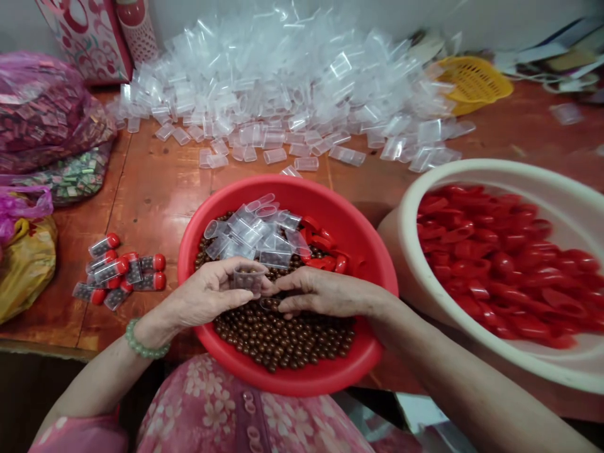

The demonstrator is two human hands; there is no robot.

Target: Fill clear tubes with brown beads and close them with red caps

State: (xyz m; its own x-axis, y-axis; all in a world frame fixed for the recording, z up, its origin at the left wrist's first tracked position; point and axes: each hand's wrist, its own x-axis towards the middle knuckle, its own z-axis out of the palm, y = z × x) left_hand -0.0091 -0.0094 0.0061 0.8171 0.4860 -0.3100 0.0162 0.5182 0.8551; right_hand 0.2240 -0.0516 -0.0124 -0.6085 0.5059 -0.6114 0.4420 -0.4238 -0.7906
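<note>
Over the red basin (287,384), my left hand (212,290) holds a clear plastic container (248,279) between thumb and fingers, its open end up. Beside it, my right hand (314,292) is closed around a second clear container (270,304), low against the brown balls. Shiny brown balls (287,343) cover the basin's bottom. Clear containers (255,229) are heaped on them at the back, with red caps (325,242) to their right. What lies inside the held containers is hard to make out.
Filled, red-capped containers (111,270) lie left of the basin. A white tub (408,207) of red caps (509,264) stands right. Behind are a large pile of clear containers (292,82) and a yellow basket (476,80). Plastic bags (42,113) sit at the far left.
</note>
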